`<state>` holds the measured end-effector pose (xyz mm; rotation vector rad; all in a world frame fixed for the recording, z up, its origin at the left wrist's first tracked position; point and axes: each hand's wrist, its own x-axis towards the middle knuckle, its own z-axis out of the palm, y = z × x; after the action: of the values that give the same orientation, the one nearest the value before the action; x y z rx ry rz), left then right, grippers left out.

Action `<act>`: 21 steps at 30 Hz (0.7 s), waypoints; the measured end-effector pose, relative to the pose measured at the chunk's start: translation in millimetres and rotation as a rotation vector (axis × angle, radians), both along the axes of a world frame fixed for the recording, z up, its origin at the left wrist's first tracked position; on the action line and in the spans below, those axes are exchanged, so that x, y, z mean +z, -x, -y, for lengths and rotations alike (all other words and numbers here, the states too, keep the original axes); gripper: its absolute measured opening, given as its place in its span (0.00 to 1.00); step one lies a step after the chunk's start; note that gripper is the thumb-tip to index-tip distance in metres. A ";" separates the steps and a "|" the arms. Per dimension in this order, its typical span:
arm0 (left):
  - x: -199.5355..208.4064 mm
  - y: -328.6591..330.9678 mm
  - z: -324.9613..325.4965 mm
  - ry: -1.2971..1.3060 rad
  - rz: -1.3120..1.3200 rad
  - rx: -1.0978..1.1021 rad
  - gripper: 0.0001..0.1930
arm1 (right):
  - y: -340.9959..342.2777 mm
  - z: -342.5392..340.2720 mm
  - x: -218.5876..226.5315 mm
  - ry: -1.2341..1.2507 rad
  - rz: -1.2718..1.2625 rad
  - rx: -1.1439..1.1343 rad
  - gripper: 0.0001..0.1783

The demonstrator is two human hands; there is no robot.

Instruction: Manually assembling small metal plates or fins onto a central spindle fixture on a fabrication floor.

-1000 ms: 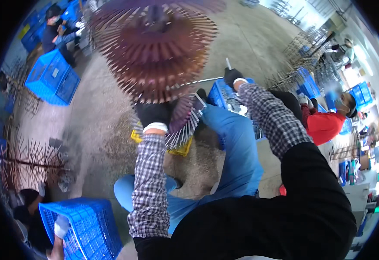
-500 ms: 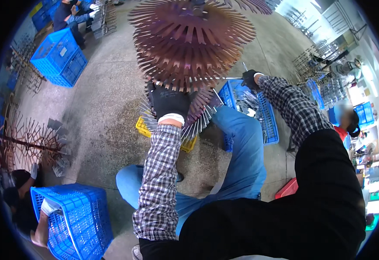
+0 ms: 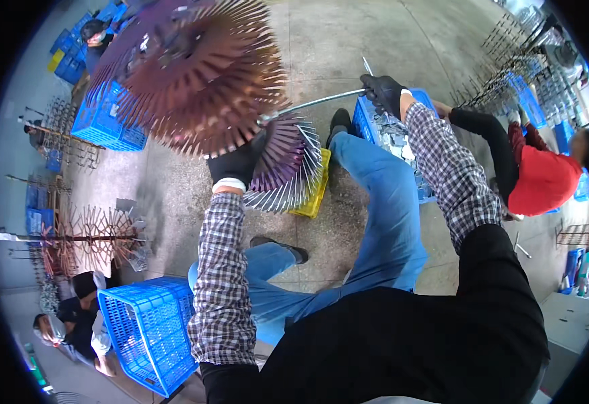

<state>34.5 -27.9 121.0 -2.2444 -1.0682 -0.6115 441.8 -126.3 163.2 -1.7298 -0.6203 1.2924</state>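
The tiered rack (image 3: 197,81), a stack of brown and purplish prong-edged discs, fills the upper left of the view, leaning in front of the person. A large blue crate (image 3: 163,303) stands on the floor to the person's left, near the rack of thin brown rods (image 3: 96,237). A smaller-looking blue crate (image 3: 424,101) sits just beyond the right knee, and a yellow crate (image 3: 319,192) shows partly under the lowest tier (image 3: 278,151). The hands wear black gloves: the left hand (image 3: 236,165) is against the edge of the tiered rack, its fingers hidden, so how far it is closed cannot be told; the right hand (image 3: 383,93) has its fingers curled tight around a metal rod (image 3: 325,101), which runs across to the rim, though its far end is unclear. As for progress, the work appears to be partway: silvery pieces (image 3: 278,200) line the edge of the lowest tier, the prongs above look mostly brown and bare, and loose metal parts (image 3: 394,138) lie in the crate by the knee. Whether any tier is finished cannot be told.
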 end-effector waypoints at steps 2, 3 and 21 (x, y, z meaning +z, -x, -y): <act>-1.4 -1.2 2.2 0.272 -0.005 0.096 0.33 | -14.7 5.4 -6.5 -0.026 0.015 -0.029 0.21; -0.2 -2.0 2.8 0.401 -0.005 0.148 0.34 | -22.4 7.4 -8.8 -0.044 0.024 -0.043 0.22; 3.8 9.7 -6.3 0.909 0.216 0.095 0.31 | 29.2 44.5 -54.3 -0.686 -0.132 -0.118 0.13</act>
<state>24.8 -21.5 124.7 -2.8846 -1.8197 -0.3574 412.6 -170.8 108.9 -1.0903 -0.7613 0.9469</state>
